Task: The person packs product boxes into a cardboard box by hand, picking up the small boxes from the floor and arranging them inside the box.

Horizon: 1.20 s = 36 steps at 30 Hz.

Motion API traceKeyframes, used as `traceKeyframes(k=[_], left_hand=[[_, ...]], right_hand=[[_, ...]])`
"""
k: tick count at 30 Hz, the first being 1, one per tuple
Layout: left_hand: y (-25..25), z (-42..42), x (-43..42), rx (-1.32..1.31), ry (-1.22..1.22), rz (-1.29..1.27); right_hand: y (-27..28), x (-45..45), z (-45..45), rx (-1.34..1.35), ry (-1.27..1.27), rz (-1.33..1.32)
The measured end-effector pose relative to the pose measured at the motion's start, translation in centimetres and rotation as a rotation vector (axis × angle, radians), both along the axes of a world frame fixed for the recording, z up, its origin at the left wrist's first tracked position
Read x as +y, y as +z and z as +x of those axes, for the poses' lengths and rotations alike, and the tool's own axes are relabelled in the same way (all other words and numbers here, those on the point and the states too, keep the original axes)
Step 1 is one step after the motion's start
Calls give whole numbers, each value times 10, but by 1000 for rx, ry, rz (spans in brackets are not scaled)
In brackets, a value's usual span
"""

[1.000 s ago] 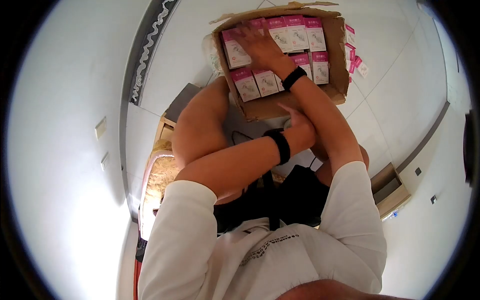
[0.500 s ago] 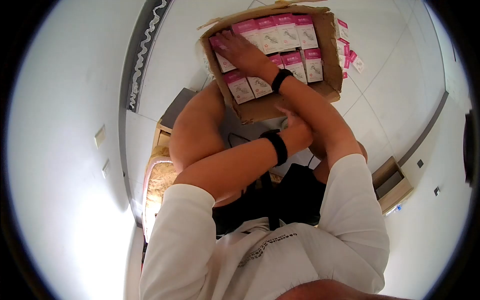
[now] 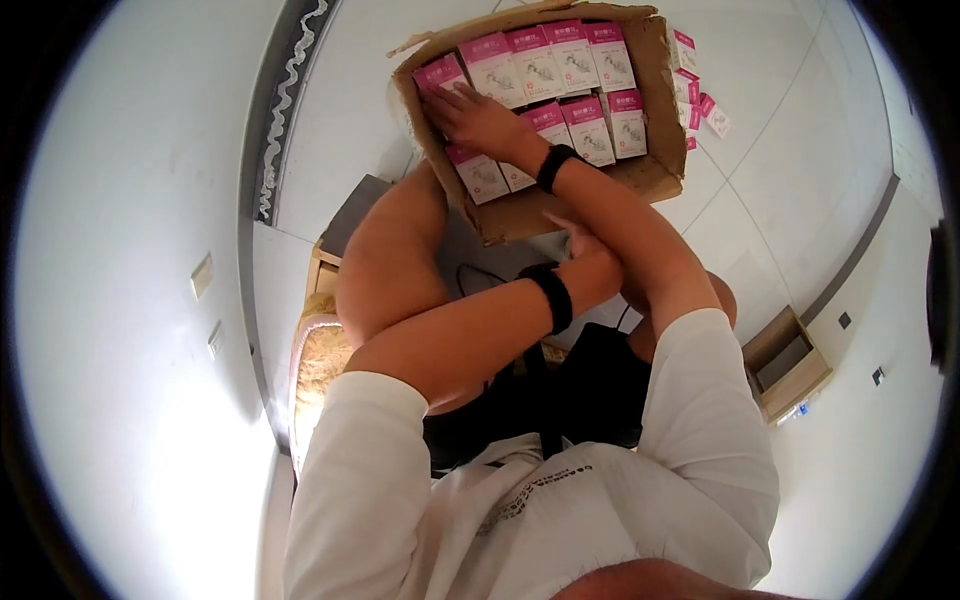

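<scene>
An open brown cardboard carton (image 3: 660,120) holds two rows of small pink-and-white boxes (image 3: 565,70). My right hand (image 3: 480,122) lies over the left part of the carton, its fingers spread against the upper-left box (image 3: 438,74). That hand partly covers the lower row. My left hand (image 3: 585,243) is tucked beneath my right forearm at the carton's near side. A finger of it stretches toward the near wall; the rest is largely hidden.
Several more pink-and-white boxes (image 3: 687,90) lie on the tiled floor (image 3: 760,190) right of the carton. My bare knee (image 3: 385,255) is close to its left near corner. A small wooden open-fronted unit (image 3: 785,365) stands at the right, near the wall.
My right hand has slid slightly nearer to me, exposing more of the upper-left box's pink top. The carton sits slightly farther left in view. My left hand has barely moved.
</scene>
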<state>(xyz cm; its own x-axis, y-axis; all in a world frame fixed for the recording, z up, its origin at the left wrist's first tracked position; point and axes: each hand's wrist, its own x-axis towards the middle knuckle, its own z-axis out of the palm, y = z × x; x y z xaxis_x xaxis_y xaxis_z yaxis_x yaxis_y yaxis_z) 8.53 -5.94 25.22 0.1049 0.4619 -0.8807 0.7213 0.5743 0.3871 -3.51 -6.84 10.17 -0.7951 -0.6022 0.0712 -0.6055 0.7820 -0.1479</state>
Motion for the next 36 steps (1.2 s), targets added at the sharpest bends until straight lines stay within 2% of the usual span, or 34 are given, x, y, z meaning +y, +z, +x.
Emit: traceKeyframes(k=[2,4,5,6,7,8,10,11,12,13,14,15,16,17,18,20,21,22,24,26,30,32,34,36], left_hand=[[1,2,1,-21,-48,-24],[9,-6,-1,12,-6,63],[9,-13,4,9,-19,78],[6,-21,15,-5,-150,17],[4,-21,24,-24,-286,-38],[4,-17,26,-38,-308,-10],[-7,-10,26,123,52,182],[-8,-4,25,218,160,286],[-18,3,29,218,139,303],[-35,12,33,180,228,305],[-48,21,38,143,316,306],[-58,28,42,146,295,319],[-67,34,47,181,318,296],[-74,36,49,201,322,286],[-80,38,50,221,325,275],[-81,37,42,275,347,481],[-79,35,39,292,348,546],[-63,25,45,296,259,495],[-53,15,48,303,168,430],[-56,12,50,409,54,527],[-67,24,51,455,87,413],[-69,23,52,526,19,464],[-69,16,58,495,55,415],[-70,17,56,442,89,354]], right_hand=[[-2,0,1,28,-48,-44],[6,12,-11,-480,0,-455],[9,22,-18,-479,-17,-444],[13,35,-23,-469,-30,-485],[30,52,-24,-464,-50,-524],[49,75,-20,-474,-82,-504],[124,128,-26,-501,-398,-714],[143,161,-27,-409,-452,-752],[159,194,-23,-313,-505,-791],[180,210,-9,-152,-786,-812],[170,248,4,-223,-967,-984],[148,283,22,-129,-935,-1311],[129,315,42,50,-991,-1232],[102,349,65,93,-1239,-1088],[76,364,85,110,-1250,-1093],[19,383,128,58,-1526,-1017],[-18,393,152,-90,-1585,-774],[-46,386,171,-130,-1571,-698],[-89,376,204,-568,-1417,-483],[-122,360,223,-792,-1251,-212],[-138,347,213,-957,-1254,-394],[-154,347,187,-882,-1450,-431],[-167,348,173,-915,-1452,-461],[-180,346,175,-839,-1488,-490]])
